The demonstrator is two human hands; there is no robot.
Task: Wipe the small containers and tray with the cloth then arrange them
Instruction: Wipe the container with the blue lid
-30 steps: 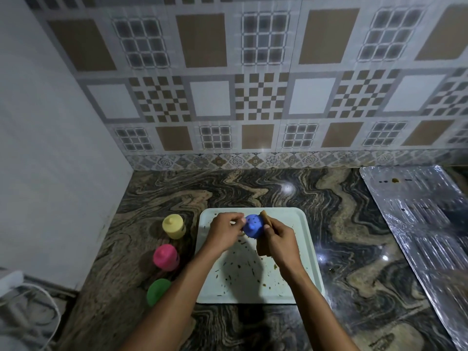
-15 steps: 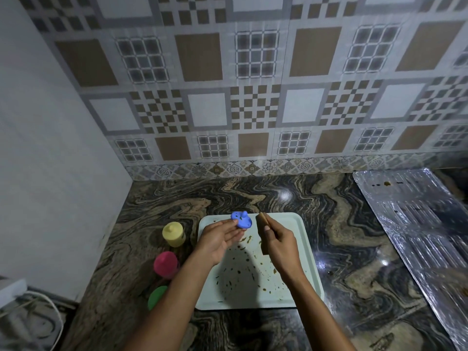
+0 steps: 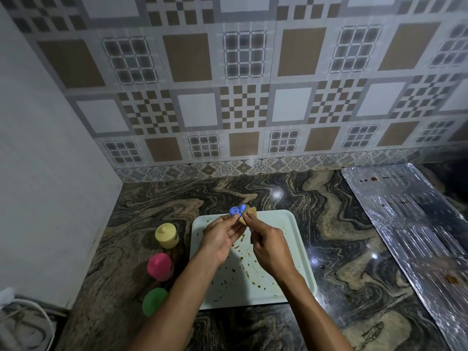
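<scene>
The blue container is held up over the far edge of the tray, pinched at the fingertips of the left hand, its dotted face turned towards the camera. A small tan cloth touches its right side, pinched between the thumb and fingers of the right hand, so both hands are clamped on something: the left on the container, the right on the cloth. By the look of it this container is being wiped now. The pale tray below the hands is spattered with brown spots and smears across most of its floor, so wiping it seems not yet done. Three more containers stand in a line on the counter just left of the tray: a yellow container farthest away, a pink container in the middle and a green container nearest. Whether they have been cleaned cannot be told from here, and none sits on the tray, so the arranging is left too. The counter is dark polished stone with swirling tan veins and bright glints of light. A crinkled foil sheet with a few brown stains lies at its right. Behind runs a patterned tiled wall, a plain grey wall closes the left, and a pale cable coils at the lower left corner.
</scene>
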